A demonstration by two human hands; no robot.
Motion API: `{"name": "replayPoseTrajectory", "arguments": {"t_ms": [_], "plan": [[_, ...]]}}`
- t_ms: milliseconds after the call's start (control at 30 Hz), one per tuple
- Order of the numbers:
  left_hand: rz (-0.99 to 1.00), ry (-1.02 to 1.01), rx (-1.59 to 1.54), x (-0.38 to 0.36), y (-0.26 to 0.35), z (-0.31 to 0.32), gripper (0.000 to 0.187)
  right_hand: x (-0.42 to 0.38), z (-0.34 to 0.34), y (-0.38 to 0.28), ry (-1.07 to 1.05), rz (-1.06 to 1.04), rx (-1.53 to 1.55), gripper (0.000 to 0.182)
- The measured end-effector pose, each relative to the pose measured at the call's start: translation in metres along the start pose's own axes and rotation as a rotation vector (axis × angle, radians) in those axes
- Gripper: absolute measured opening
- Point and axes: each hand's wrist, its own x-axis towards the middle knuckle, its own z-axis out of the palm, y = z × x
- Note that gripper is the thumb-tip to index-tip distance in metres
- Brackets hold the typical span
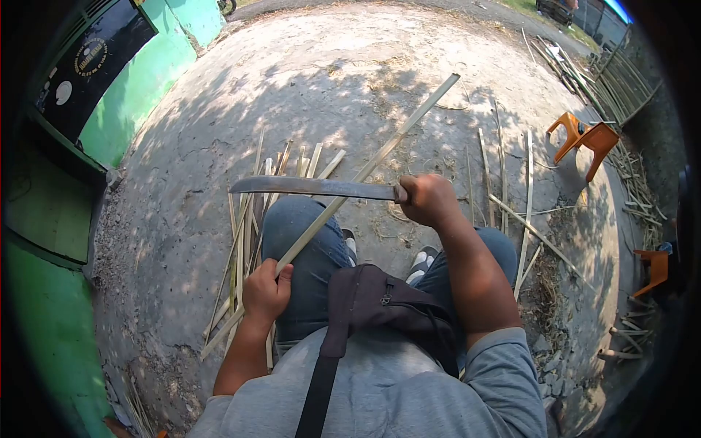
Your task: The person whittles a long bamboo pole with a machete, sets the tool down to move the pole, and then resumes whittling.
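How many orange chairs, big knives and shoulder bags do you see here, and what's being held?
Orange plastic chairs: 2, one tipped over, one at the right edge
Long knives: 1, in the right hand
Bamboo strips being held: 1, in the left hand
Shoulder bags: 1
Total: 5

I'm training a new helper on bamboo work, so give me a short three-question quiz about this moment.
1. True or false: the right hand grips the handle of the long knife.
2. What does the left hand hold? A) a bamboo strip B) an orange chair C) the black bag
3. Fill in: the knife blade lies across the bamboo strip, above the person's left ____.

Key
1. True.
2. A: the strip runs from the left hand up and away over the concrete ground.
3. Knee. More strips lie on the ground beside that leg.
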Motion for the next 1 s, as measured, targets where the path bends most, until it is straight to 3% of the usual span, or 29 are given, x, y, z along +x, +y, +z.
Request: {"name": "replayPoseTrajectory", "arguments": {"t_ms": [100,233,633,800,900,1000], "plan": [[-0.009,0.003,0.001,0.002,0.001,0.001,0.045,0.000,0.008,0.010,-0.051,0.170,0.059,0.021],[0.001,0.003,0.011,0.002,0.003,0.000,0.046,-0.003,0.005,0.012,-0.061,0.189,0.004,0.018],[0.012,0.004,-0.001,0.003,0.000,0.002,0.045,-0.004,0.007,-0.017,0.051,-0.145,0.004,0.024],[0.020,0.033,-0.019,0.002,-0.001,0.004,0.045,0.003,-0.004,0.015,-0.050,0.266,0.060,0.015],[0.029,0.029,0.002,0.003,-0.002,0.002,0.045,-0.001,-0.011,0.026,-0.085,0.373,0.116,0.014],[0.036,0.025,0.017,0.003,0.000,0.001,0.045,-0.006,-0.010,0.023,-0.049,0.314,0.141,0.015]]}}
